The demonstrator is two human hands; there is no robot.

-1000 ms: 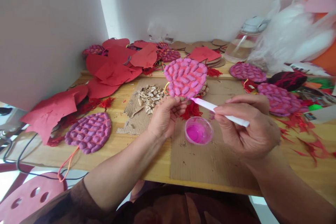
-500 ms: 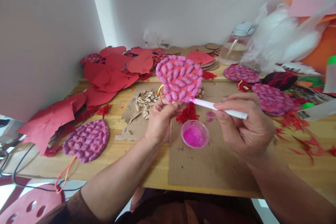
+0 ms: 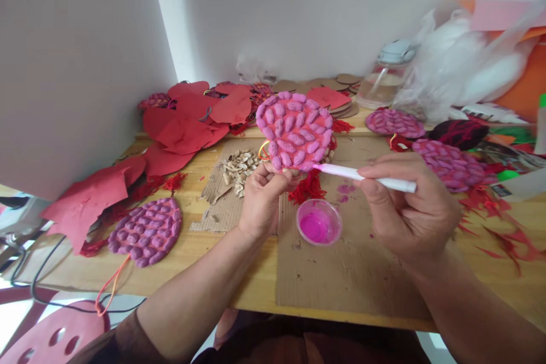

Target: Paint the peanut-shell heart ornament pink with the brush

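My left hand [image 3: 265, 196] pinches the lower edge of a peanut-shell ornament [image 3: 296, 131], a red disc covered in pink-painted shells, raised above the table. A red tassel [image 3: 307, 189] hangs below it, and a yellow-orange cord loop [image 3: 263, 149] shows at its left. Between the thumb and fingers of my right hand [image 3: 412, 210] is a slim white paintbrush [image 3: 341, 171]. Its pink tip touches a shell at the ornament's lower right edge. Beneath, a small clear cup [image 3: 338, 222] of magenta paint [image 3: 314, 228] stands on a cardboard sheet [image 3: 341, 278].
Loose peanut shells [image 3: 241, 168] lie on torn cardboard behind my left hand. Red paper shapes [image 3: 183, 125] pile up at the left, near another purple ornament [image 3: 147, 230]. More ornaments [image 3: 447, 162], a lidded jug [image 3: 384, 79] and a plastic bag [image 3: 464, 62] are at the right.
The whole view has shifted slightly. My right hand and the paintbrush have moved a little to the right, with the tip still at the ornament's lower right edge. Both grips are unchanged.
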